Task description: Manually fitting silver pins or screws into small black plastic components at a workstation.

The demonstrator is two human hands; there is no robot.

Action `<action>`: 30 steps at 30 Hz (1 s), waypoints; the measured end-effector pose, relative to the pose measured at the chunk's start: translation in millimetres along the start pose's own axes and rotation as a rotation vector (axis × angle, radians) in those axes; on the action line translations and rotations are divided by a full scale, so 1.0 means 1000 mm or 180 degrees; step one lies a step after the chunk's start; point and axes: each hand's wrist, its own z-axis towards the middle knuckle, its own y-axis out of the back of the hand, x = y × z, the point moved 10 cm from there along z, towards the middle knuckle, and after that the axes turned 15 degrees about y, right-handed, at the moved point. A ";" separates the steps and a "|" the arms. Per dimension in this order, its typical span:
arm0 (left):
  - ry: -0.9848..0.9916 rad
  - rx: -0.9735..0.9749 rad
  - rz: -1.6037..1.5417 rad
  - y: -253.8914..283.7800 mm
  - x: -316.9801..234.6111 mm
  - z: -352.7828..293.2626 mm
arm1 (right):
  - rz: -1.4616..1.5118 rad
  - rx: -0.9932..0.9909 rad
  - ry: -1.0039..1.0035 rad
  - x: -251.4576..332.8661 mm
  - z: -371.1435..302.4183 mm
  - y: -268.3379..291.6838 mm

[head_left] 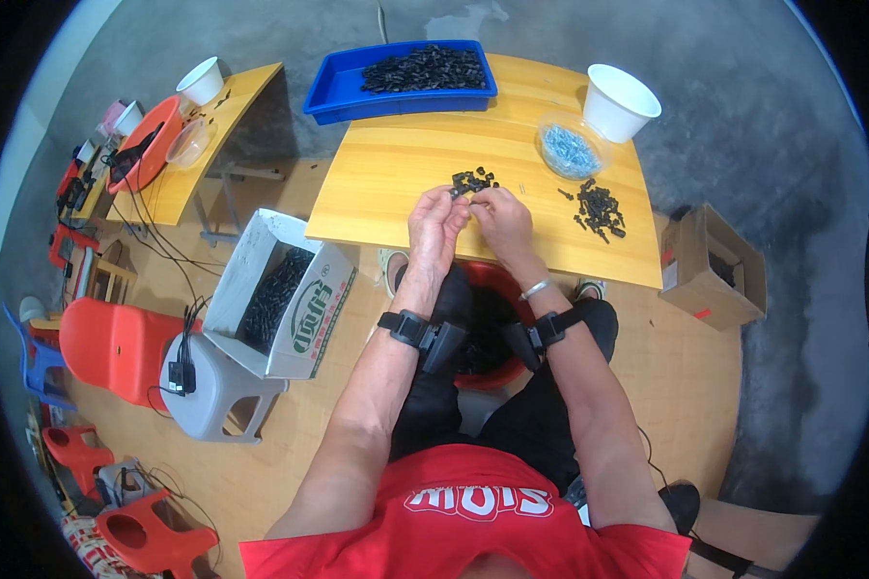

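My left hand [433,228] and my right hand [503,223] meet over the near edge of the yellow wooden table [377,198]. Fingertips of both are pinched close together, around something too small to make out. Just beyond them lies a small heap of short black pieces [475,179], partly hidden by my fingers. Right of my right hand spreads a loose pile of black screw-like parts [599,208]. Behind that pile, a clear round tub [572,152] holds many silvery-blue screws or pins.
A blue tray [326,89] of black parts is at the back, a white bucket [623,104] back right. Below the table, a red basin [517,289] stands between my legs. A white carton [304,359] and grey stool [203,405] are left; a brown box [727,299] is right.
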 end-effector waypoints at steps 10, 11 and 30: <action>0.0723 0.0337 0.0906 -0.019 0.018 0.001 | 0.3454 -0.0370 -0.1871 -0.029 -0.036 0.008; 0.0722 0.0337 0.0911 -0.020 0.017 0.002 | 0.3575 -0.0306 -0.1901 -0.028 -0.037 0.005; 0.0964 0.0261 0.1643 -0.027 0.024 0.001 | 0.3752 -0.0362 -0.1845 -0.027 -0.038 0.000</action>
